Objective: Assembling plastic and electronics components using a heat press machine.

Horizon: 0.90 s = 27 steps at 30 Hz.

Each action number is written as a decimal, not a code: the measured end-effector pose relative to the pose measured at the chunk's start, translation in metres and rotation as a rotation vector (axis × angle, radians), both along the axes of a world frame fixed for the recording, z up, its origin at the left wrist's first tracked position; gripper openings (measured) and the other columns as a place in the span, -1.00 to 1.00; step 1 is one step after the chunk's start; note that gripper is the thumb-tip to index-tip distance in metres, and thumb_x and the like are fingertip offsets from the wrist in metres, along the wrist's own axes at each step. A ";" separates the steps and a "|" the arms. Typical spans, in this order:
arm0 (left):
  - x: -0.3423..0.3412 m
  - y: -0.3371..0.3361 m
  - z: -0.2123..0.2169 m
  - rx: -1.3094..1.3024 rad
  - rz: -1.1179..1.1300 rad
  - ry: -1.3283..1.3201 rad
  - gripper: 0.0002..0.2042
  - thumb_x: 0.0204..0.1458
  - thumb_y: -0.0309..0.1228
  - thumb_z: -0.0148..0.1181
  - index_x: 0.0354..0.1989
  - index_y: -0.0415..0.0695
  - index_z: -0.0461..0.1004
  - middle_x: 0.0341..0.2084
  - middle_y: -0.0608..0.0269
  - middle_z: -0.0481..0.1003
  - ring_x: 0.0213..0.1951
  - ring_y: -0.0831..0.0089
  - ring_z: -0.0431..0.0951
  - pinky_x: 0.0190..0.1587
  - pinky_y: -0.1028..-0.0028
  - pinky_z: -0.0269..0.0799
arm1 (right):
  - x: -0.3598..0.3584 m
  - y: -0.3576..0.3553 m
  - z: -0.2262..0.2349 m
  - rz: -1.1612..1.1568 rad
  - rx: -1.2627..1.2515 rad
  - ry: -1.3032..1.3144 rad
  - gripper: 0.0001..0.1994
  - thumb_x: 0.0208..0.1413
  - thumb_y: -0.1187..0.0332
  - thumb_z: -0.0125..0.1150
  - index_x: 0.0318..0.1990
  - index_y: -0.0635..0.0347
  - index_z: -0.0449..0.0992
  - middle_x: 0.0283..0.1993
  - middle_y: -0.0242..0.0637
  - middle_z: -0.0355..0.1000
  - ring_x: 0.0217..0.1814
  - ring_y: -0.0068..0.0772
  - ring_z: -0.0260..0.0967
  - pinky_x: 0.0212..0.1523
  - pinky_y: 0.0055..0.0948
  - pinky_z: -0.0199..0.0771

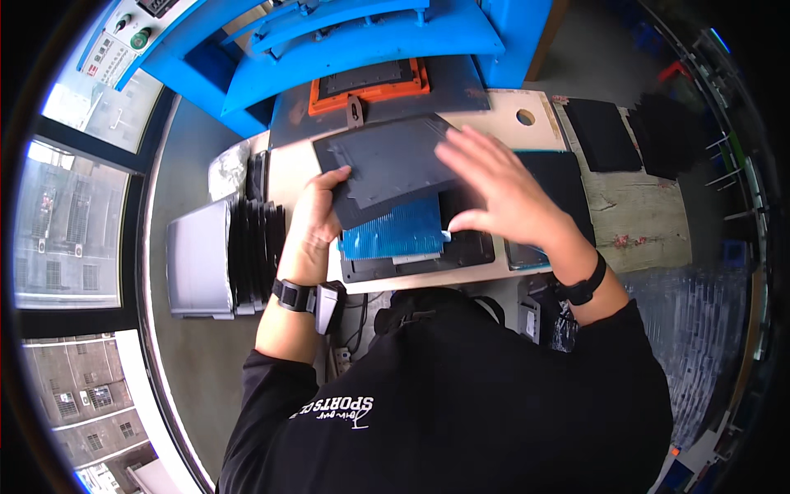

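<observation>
A dark grey, flat panel (pixel 391 169) is held tilted above the front of the worktable. My left hand (pixel 317 210) grips its left edge, with the thumb on top. My right hand (pixel 514 198) has its fingers spread at the panel's right edge; it is blurred, and whether it touches the panel I cannot tell. Under the panel lies a blue ribbed piece (pixel 395 237), partly hidden. Beneath that rests a black tray-like plate (pixel 469 251), close to the table's near edge.
Behind the table (pixel 535 132) stands a blue press (pixel 362 62) with an orange frame (pixel 420 78) below it. Stacked dark sheets (pixel 247 255) stand at the left. Black sheets (pixel 605 136) lie on a wooden board (pixel 638 218) to the right. Windows line the left side.
</observation>
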<state>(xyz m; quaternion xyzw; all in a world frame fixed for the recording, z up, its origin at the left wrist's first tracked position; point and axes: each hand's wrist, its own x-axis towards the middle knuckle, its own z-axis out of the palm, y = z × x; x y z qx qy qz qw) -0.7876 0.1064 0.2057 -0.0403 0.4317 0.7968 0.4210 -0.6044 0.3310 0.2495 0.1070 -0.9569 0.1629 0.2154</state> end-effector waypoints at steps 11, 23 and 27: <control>-0.233 0.067 -0.075 -1.530 -0.295 1.605 -0.42 0.12 0.03 -0.08 0.13 -0.21 0.30 0.07 -0.14 0.33 0.14 0.02 0.30 0.13 0.13 0.25 | 0.056 0.048 -0.013 -0.703 -0.317 0.188 -0.75 0.07 0.60 0.07 -0.07 0.32 0.49 -0.14 -0.04 0.50 -0.11 -0.14 0.49 -0.07 -0.38 0.43; -0.357 0.108 -0.097 -1.197 -0.299 1.702 -0.57 0.11 -0.10 -0.05 0.06 -0.10 0.36 -0.01 -0.07 0.41 0.00 -0.03 0.41 0.05 0.16 0.34 | 0.149 -0.003 -0.034 -1.192 -0.137 0.149 -0.86 0.13 0.47 0.12 -0.23 0.38 0.49 -0.33 -0.07 0.49 -0.35 -0.25 0.45 -0.27 -0.37 0.39; -0.363 0.095 -0.111 -1.175 -0.255 1.880 -0.58 0.11 -0.11 -0.05 0.06 -0.09 0.36 -0.01 -0.08 0.42 -0.01 -0.05 0.42 0.03 0.15 0.35 | 0.145 0.003 -0.030 -1.189 -0.414 0.116 -0.79 0.20 0.44 0.04 -0.10 0.42 0.44 -0.19 -0.21 0.47 -0.15 -0.48 0.36 -0.09 -0.48 0.33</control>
